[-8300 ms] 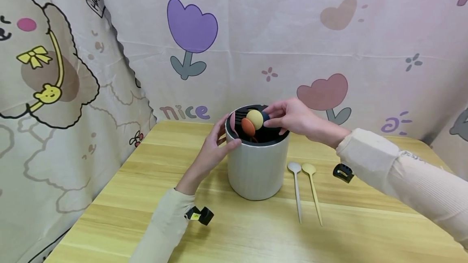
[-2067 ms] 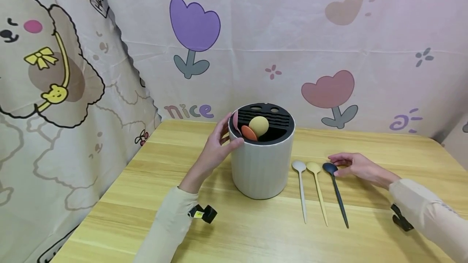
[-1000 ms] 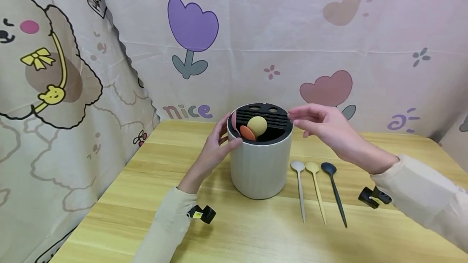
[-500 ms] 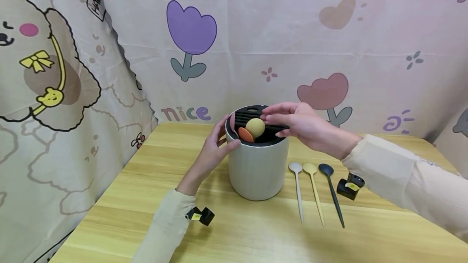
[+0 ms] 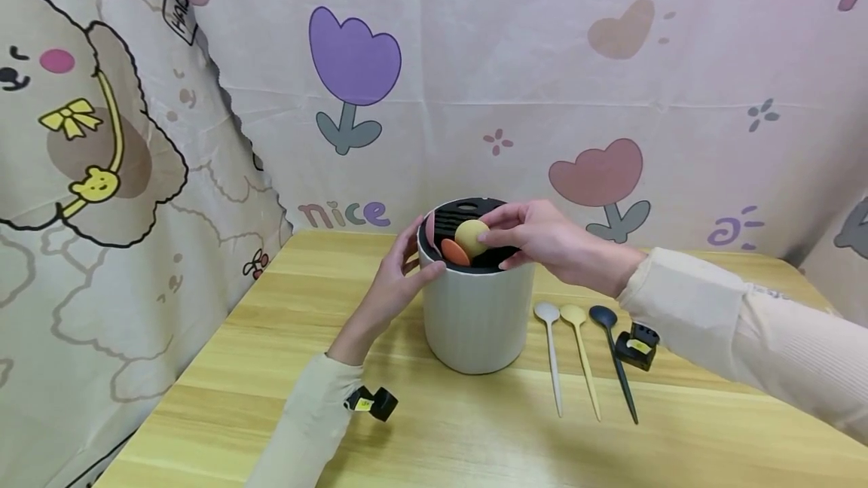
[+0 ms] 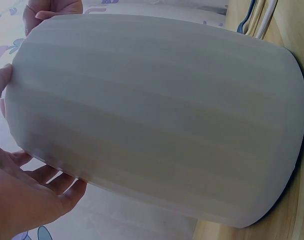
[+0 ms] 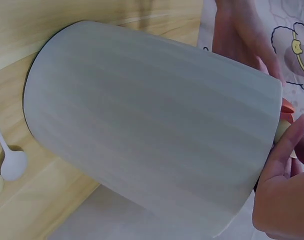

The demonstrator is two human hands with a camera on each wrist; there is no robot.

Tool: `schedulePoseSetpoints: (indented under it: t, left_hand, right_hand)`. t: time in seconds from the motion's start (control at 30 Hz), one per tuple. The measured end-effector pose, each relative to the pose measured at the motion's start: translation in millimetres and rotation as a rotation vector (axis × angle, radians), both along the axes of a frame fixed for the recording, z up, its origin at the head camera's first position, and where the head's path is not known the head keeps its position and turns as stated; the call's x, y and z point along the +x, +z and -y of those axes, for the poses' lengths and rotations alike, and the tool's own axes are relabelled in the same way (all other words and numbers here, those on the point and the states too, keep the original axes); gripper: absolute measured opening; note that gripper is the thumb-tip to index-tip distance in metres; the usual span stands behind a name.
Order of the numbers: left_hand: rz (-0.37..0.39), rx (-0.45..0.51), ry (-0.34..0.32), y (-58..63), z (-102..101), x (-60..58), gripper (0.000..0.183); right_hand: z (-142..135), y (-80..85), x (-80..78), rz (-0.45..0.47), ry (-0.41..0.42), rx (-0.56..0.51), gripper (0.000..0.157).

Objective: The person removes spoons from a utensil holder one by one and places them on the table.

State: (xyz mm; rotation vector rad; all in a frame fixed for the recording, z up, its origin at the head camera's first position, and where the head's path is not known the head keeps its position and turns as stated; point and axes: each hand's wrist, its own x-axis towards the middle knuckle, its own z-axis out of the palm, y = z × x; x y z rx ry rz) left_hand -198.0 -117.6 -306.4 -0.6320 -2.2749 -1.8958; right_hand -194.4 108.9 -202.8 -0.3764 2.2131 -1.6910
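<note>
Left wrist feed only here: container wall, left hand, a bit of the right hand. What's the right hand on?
Observer: Head view: the right hand pinches the round head of a yellow utensil standing in the container.

Operator: Anything else sticking up in there?

Observer: Yes, an orange utensil and a pink utensil show at the container's mouth.

Operator: And the slim dark blue, yellow and white bits, top right of my feed?

Observer: Spoons on the table: white spoon, pale yellow spoon, dark blue spoon, all with heads toward the patterned backdrop.
</note>
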Motion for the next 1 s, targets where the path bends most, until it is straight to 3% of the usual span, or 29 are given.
schedulePoseSetpoints:
  t: [0.3, 0.57, 0.8, 1.0]
  left_hand:
    - [0.005, 0.004, -0.001, -1.2, 0.6, 0.4, 0.089]
    - [0.002, 0.005, -0.004, -1.2, 1.3, 0.2, 0.092]
    - [-0.001, 0.01, -0.013, -1.4, 1.7, -0.5, 0.093]
    - [0.001, 0.018, -0.018, -2.4, 2.6, -0.2, 0.096]
  right_hand:
    - [1.7, 5.8, -1.2, -0.094, -0.02, 0.044, 0.028]
    - [-2.6, 27.8, 1.4, -0.205, -0.046, 0.04, 0.028]
    - [-12.5, 49.4, 6.7, -0.269, -0.047, -0.062, 0.027]
    - [-17.3, 64.1, 10.9, -0.339, -0.096, -0.134, 0.02]
